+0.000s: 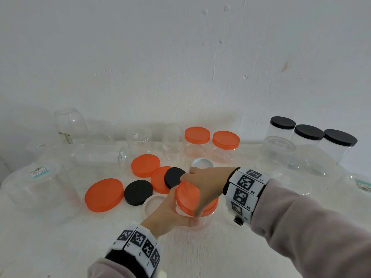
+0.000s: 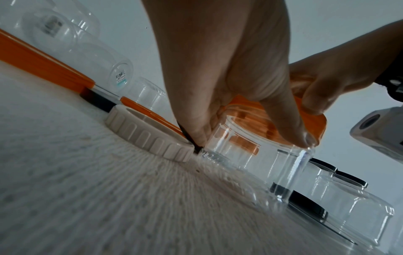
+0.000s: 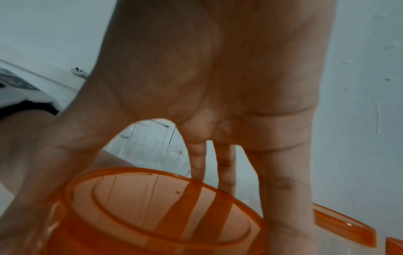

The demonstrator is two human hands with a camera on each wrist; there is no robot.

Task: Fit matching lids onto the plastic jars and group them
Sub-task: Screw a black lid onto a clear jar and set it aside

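Translucent orange round plastic lid (image 1: 187, 197) sat tilted on short clear plastic jar (image 2: 250, 155), right hand (image 1: 206, 181) gripping lid, left hand (image 1: 168, 211) gripping jar; jar's threads hidden.

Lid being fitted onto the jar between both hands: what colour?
Orange; the lid is translucent. Clearest in the head view.

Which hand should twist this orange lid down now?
Right. The right hand already grips the orange lid from above; the left hand steadies the jar underneath.
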